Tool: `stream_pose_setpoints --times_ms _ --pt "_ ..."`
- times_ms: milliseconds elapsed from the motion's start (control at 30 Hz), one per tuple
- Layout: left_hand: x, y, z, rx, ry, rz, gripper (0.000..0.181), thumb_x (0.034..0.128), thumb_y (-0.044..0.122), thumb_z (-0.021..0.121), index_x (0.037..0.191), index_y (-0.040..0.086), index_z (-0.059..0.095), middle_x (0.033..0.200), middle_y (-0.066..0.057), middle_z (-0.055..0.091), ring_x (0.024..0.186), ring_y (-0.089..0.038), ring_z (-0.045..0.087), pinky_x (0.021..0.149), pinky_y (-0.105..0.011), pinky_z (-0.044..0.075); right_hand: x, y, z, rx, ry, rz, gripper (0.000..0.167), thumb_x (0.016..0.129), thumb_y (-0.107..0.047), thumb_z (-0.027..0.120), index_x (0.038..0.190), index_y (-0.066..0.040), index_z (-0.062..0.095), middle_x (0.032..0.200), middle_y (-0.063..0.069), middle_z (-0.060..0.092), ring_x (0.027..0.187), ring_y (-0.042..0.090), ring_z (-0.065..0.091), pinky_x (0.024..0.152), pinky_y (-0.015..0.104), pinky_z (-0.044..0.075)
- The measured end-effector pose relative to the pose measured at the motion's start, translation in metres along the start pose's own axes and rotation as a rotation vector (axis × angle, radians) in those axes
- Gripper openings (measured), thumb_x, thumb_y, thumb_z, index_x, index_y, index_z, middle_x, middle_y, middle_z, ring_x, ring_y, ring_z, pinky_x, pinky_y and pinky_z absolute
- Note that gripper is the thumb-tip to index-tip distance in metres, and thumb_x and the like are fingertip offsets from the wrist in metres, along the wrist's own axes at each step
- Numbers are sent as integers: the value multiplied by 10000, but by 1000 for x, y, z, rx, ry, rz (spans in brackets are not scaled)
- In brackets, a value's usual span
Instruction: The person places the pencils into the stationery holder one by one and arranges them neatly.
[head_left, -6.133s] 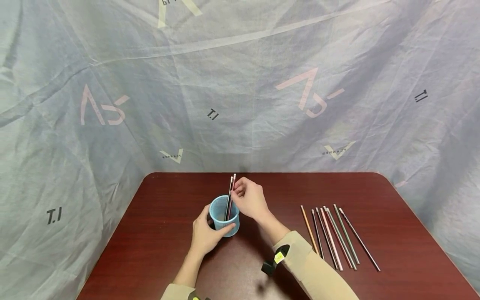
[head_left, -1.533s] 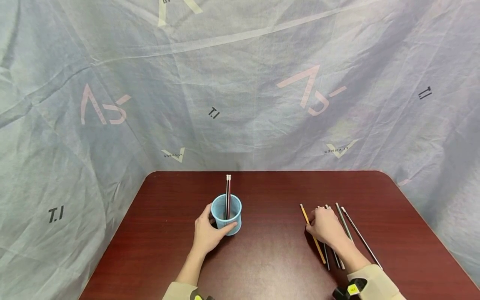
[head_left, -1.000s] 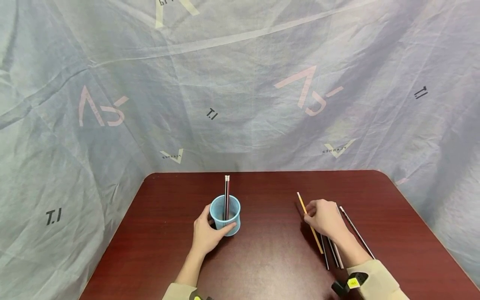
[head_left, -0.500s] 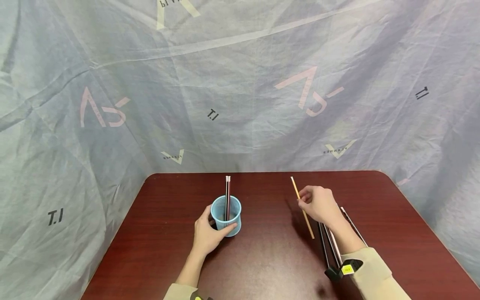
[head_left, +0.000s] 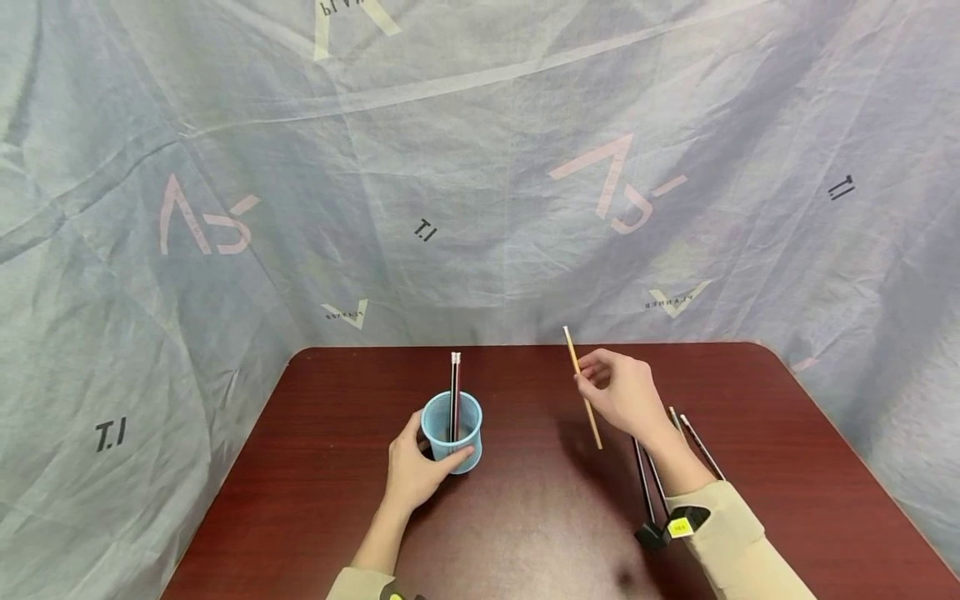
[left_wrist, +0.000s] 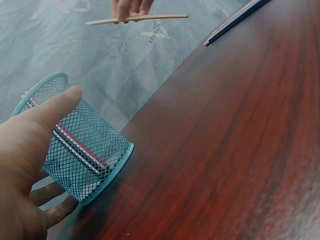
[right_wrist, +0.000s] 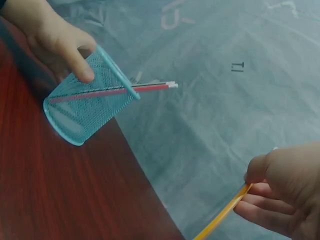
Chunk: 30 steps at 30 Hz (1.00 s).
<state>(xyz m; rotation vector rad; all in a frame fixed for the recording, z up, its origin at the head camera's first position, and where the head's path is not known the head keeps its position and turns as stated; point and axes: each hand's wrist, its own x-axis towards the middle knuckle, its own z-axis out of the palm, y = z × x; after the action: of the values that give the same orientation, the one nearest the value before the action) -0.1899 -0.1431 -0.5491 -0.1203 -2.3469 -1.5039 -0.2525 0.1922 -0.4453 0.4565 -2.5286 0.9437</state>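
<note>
A blue mesh cup (head_left: 467,454) stands on the table, gripped round its side by my left hand (head_left: 414,473), thumb on the front. Inside the cup lean a black pencil (head_left: 452,400) and a dark red pencil (head_left: 458,400), their white ends up. To the right, my right hand (head_left: 622,393) pinches a yellow pencil (head_left: 590,414) about mid-length, tilted and raised above the table. In the right wrist view the yellow pencil (right_wrist: 220,216) runs between thumb and fingers, and the mesh cup (right_wrist: 95,107) shows with the two pencils in it.
Several pencils lie on the table at the right, partly hidden by my right forearm; a dark one (head_left: 702,446) is outermost. The brown table (head_left: 525,533) has its back edge before a grey printed cloth (head_left: 480,167).
My right hand has lifted the yellow pencil from beside the other pencils and carried it left and towards the back. My left hand and the cup have stayed in place.
</note>
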Motion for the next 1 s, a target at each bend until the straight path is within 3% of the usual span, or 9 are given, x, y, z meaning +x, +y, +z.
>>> stream_pose_setpoints --times_ms 267,567,1000 --pt "-2 0 1 -4 -1 1 801 686 290 1025 1387 184 653 1245 -47 752 1120 -229 740 920 -353 634 13 -23 0 115 111 -56 107 915 -61 793 1019 -79 784 839 27 792 737 172 765 656 263 614" --pt "-1 2 1 3 3 12 803 695 292 1020 1398 184 647 1247 -15 747 1112 -204 733 917 -364 637 22 -49 13 204 94 -114 134 925 -59 794 1057 -69 771 885 45 793 778 172 767 680 313 639" --pt "-1 -1 0 17 8 1 806 688 312 1025 1391 191 650 1239 -3 747 1102 -178 732 914 -338 633 27 -84 35 336 135 -233 149 929 -52 793 1073 -62 758 900 52 788 764 141 757 691 239 631"
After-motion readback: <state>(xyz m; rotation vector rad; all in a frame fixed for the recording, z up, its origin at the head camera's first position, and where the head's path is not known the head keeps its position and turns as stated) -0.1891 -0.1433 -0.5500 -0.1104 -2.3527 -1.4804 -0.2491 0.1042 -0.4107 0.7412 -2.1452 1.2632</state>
